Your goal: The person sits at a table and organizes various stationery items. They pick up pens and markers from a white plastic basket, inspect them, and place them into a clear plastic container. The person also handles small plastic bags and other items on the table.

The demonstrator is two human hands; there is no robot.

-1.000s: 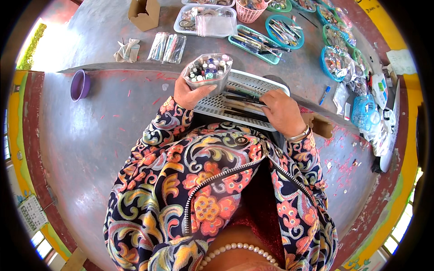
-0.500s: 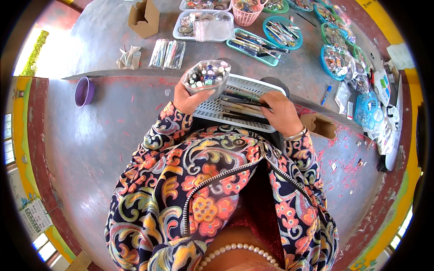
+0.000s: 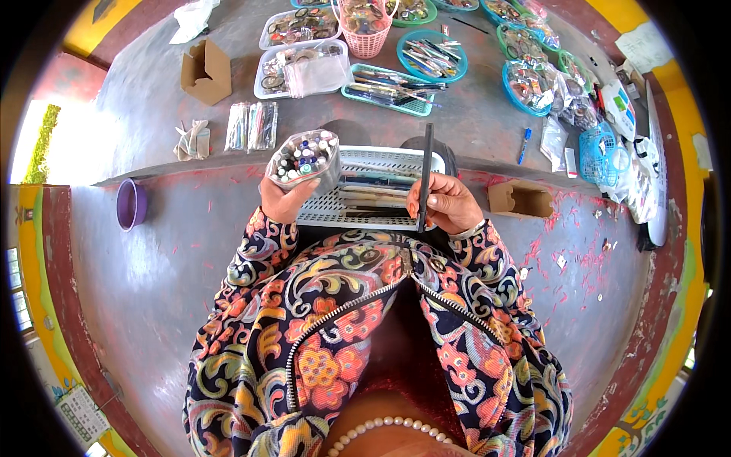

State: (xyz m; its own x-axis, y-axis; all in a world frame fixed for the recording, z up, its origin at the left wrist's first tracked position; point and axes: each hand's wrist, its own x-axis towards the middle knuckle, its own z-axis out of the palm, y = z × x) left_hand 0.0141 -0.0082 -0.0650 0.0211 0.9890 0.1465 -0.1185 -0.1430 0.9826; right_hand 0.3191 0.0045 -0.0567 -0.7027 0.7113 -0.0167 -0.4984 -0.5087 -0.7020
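My left hand (image 3: pixel 283 201) grips a clear plastic tub (image 3: pixel 326 181) packed with upright pens or markers, their white, blue and dark ends facing up. Between the fingers and thumb of my right hand (image 3: pixel 454 204) a slim black pen-like stick (image 3: pixel 428 156) stands nearly upright; its exact kind cannot be made out. Beneath both hands, a white perforated basket (image 3: pixel 365 225) rests at my lap. Inside it lie several long pens or pencils (image 3: pixel 373 192), black, pale and bluish, side by side. My right hand covers part of the basket's right end.
Ahead on the grey raised surface are bagged pens (image 3: pixel 253 126), a cardboard box (image 3: pixel 205 72), a teal pen tray (image 3: pixel 388 90), a round blue pen basket (image 3: pixel 432 56) and a pink basket (image 3: pixel 364 38). A purple bowl (image 3: pixel 131 206) and open carton (image 3: pixel 521 199) stand lower down.
My right hand has lifted the black stick out of the basket and turned it upright. My left hand still holds the tub. The whole view has shifted, with the surface ahead now lower and further left.
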